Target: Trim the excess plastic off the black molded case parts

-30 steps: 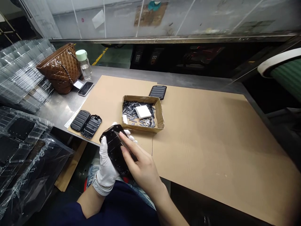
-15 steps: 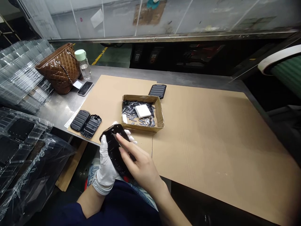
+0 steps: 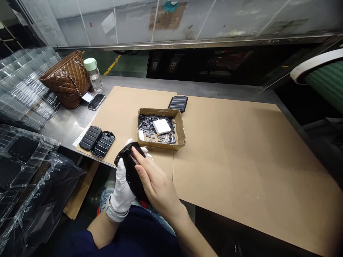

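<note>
A black plastic case [image 3: 131,167] with a glossy ridged face is tilted above my lap, just off the table's front edge. My left hand [image 3: 122,191], in a white glove, is closed around it, thumb on the near side and fingertips past the far edge. My bare right hand [image 3: 158,178] lies over the case, index finger stretched out and pressing near its upper end. The right thumb stands apart from that finger; the other fingers are mostly hidden. Beyond, a cardboard box [image 3: 182,132] contains many small dark strips [image 3: 150,125] and a white block [image 3: 162,126].
An opened pair of black ribbed cases [image 3: 103,144] lies at the left table edge, and another ribbed panel [image 3: 178,103] behind the box. A phone [image 3: 96,102], bottle [image 3: 95,76] and brown bag [image 3: 68,80] stand back left. Plastic-wrapped trays [image 3: 29,153] are at far left.
My right index finger has moved from a pointed touch to lying flatter against the case's upper end. The case has tilted slightly, so its face shows less.
</note>
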The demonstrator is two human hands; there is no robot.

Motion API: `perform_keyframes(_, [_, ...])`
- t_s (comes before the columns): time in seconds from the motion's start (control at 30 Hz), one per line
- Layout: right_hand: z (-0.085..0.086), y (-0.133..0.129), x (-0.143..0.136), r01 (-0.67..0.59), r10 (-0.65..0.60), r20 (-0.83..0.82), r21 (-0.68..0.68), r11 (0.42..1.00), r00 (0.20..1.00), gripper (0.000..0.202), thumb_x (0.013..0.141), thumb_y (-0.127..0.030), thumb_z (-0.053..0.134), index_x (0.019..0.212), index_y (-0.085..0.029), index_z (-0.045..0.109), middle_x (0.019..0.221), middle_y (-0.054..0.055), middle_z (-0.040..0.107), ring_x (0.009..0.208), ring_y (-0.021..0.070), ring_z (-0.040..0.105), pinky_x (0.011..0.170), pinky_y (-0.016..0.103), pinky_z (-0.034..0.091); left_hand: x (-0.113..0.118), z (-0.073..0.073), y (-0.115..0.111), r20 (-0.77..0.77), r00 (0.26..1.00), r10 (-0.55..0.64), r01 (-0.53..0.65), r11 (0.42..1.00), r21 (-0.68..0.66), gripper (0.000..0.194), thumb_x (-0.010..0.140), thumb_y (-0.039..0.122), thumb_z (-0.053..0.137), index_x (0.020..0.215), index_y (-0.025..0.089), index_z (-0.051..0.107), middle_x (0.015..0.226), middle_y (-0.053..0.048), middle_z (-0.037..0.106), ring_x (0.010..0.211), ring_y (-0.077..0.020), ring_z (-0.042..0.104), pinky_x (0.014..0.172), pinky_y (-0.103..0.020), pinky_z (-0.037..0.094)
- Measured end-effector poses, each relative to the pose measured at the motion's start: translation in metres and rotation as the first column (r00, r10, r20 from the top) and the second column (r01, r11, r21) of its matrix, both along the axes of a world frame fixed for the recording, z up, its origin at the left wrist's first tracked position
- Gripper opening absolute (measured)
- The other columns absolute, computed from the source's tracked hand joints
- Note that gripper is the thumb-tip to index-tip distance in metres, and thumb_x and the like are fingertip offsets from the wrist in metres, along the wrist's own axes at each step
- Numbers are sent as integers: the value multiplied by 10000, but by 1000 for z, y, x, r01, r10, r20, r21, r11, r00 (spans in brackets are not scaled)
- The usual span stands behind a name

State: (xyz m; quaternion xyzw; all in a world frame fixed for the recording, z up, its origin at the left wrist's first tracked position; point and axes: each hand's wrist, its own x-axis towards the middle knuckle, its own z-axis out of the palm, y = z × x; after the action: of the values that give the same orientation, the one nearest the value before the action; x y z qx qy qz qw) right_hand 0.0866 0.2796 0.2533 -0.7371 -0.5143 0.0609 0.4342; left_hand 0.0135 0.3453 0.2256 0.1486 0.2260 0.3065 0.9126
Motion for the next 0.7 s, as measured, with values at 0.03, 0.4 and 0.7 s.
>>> perform_keyframes(0.03, [-1,0,-1,2,-2,29,-2,1000,1000,439,1001,-307,318,1398,-186,460,1176,93,684,1054,199,658,861,302,560,1,1,-1,-4,1000,3,-3,1000,19,440,861,576,462,1047,267,716,1211,-1,669,1417,-169,276,1160,-314,244])
perform_keyframes(0.4, [-4,6,-4,61,-65,174,30,998,983,426,1004,-288,319,1370,-157,493,1039,94,722,907,173,683,792,263,551,5,1,-2,-36,994,108,-108,994,-7,349,917,434,452,1018,248,730,1075,-5,726,1379,-130,351,1154,-247,229])
perform_keyframes(0.7, [-5,9,-4,65,-68,100,33,997,993,432,1001,-299,320,1350,-145,522,966,107,720,843,185,680,754,276,552,12,10,-4,-132,973,187,-200,975,-94,368,930,426,420,1013,252,733,1089,-6,720,1253,-136,514,1089,-233,347])
